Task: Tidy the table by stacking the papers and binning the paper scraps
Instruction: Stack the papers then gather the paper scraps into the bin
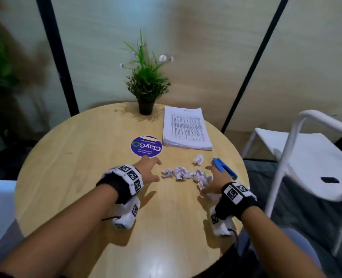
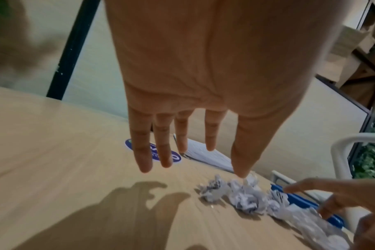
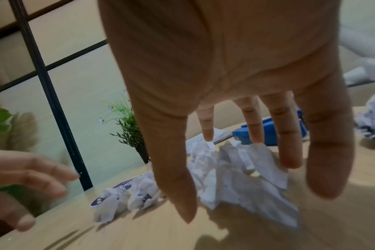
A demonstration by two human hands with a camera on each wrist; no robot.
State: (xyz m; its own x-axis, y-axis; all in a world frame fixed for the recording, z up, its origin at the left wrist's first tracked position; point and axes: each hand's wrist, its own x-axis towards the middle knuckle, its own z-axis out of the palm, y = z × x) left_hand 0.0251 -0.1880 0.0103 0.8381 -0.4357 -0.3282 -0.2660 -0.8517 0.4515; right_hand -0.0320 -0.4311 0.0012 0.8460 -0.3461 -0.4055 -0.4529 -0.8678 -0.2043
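Note:
A row of crumpled white paper scraps (image 1: 186, 174) lies on the round wooden table (image 1: 76, 157), between my two hands. My left hand (image 1: 149, 169) hovers just left of the scraps, fingers spread and straight, holding nothing; in the left wrist view the left hand (image 2: 182, 152) hangs above the scraps (image 2: 242, 196). My right hand (image 1: 214, 180) is spread at the right end of the row, fingers over the scraps (image 3: 235, 172). One scrap (image 1: 198, 159) lies apart, farther back. A neat stack of printed papers (image 1: 186, 128) sits at the back right.
A blue stapler (image 1: 224, 167) lies just beyond my right hand near the table's right edge. A round purple sticker (image 1: 146, 146) and a small potted plant (image 1: 146, 85) stand behind my left hand. A white chair (image 1: 306, 157) is at the right.

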